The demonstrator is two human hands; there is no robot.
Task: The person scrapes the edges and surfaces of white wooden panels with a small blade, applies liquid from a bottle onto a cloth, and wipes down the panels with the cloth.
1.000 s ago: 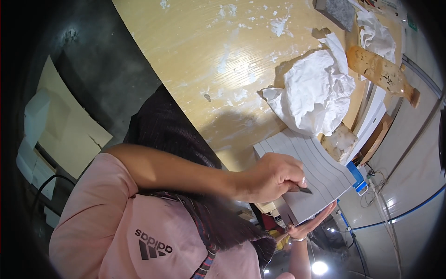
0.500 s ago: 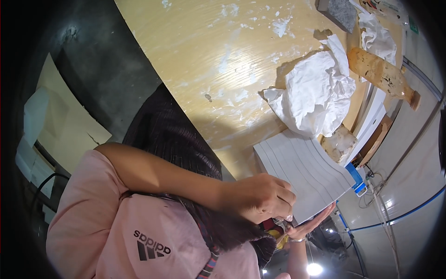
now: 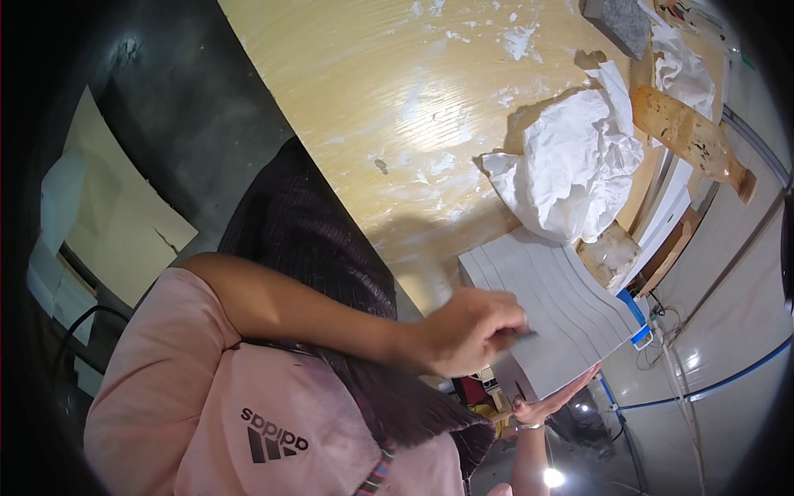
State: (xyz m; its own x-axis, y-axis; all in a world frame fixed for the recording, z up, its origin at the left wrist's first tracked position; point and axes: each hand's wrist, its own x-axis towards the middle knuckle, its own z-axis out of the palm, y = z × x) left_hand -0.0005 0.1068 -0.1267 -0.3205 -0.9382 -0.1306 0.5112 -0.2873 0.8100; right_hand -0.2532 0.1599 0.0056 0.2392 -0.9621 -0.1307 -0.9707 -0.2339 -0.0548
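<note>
At the near tabletop (image 3: 347, 91) edge, left hand (image 3: 467, 331) pinches a small dark tool on the grey ribbed slab (image 3: 554, 306). Right hand (image 3: 550, 401), open-palmed, props its underside. Ribs look formed; finishing seems ongoing.

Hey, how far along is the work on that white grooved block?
Done, by the look of it: the white grooved block shows even, clean ridges across its top. In hand: the left hand pinches a small dark tool against the block's near edge, while the right hand props it from below. Left: hard to judge, though white smears dot the wooden table.
</note>
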